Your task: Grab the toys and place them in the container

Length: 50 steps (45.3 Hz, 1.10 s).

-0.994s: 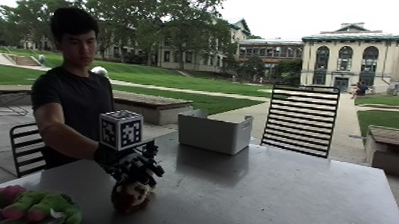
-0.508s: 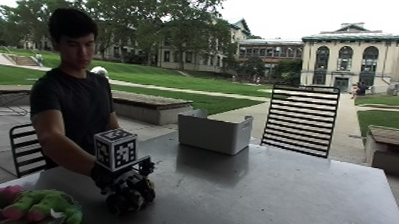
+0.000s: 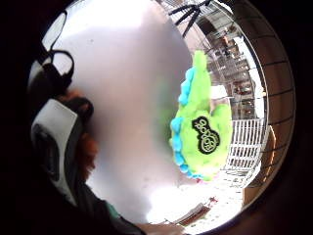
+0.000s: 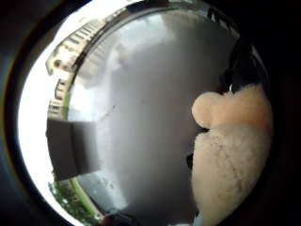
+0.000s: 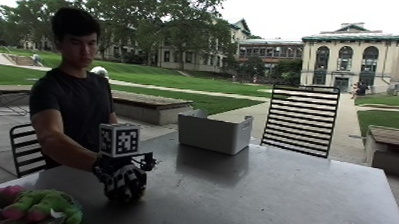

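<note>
Gloved right hand (image 5: pixel 122 182) was low on the worktop (image 5: pixel 263 204) at about 8 o'clock from its centre, knuckles up. A cream plush toy (image 4: pixel 233 155) filled the palm side in the thumb-side view; from outside the hand hid it. Fingers looked curled down around the toy, though the pinch itself was not visible.

Green plush toy (image 5: pixel 41 208) lay near the worktop's edge at roughly 7 o'clock, touching a pink one (image 5: pixel 2 195); blue trim and a black patch showed on the green one in the little-finger-side view (image 3: pixel 203 132).

Container (image 5: pixel 214 132), a pale open bin, stood at about 12 o'clock on the far side, well apart from the hand.

Judgement: the plush should be light, soft and compressible, not fragile, with fur giving good purchase. Best taken round the body rather than by a limb. No slip risk expected; it could snag on the bin rim if dropped carelessly.

Worktop was smooth, grey and slightly reflective. Outdoor setting: lawn, trees, stone buildings, a slatted metal chair (image 5: pixel 301 119) at 1 o'clock.
</note>
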Tool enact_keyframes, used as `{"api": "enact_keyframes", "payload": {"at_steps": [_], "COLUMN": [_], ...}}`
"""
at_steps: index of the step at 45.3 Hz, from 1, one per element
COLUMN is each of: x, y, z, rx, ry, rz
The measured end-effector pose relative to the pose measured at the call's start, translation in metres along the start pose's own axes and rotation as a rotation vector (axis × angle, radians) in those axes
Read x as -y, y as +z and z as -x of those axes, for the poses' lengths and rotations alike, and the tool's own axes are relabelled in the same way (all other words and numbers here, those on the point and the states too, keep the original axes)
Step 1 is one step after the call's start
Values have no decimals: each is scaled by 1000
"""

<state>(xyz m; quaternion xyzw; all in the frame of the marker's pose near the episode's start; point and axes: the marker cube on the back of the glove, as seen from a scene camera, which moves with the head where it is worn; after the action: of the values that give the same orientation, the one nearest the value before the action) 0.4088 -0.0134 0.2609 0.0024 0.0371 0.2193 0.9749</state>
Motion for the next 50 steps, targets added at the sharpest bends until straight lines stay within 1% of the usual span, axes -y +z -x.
{"api": "enact_keyframes", "payload": {"at_steps": [9,17,22,30,37,47,50], "x": [1,9,8,11,13,-19,-40], "y": [-17,-74,-119,-186,-230,-283,-299], "z": [10,43,77,133,182,273,313], "rx": [67,85,102,114,109,162,183], "ry": [47,45,38,-40,-110,-200,-238], "rz": [109,141,115,56,4,-35,-36]}}
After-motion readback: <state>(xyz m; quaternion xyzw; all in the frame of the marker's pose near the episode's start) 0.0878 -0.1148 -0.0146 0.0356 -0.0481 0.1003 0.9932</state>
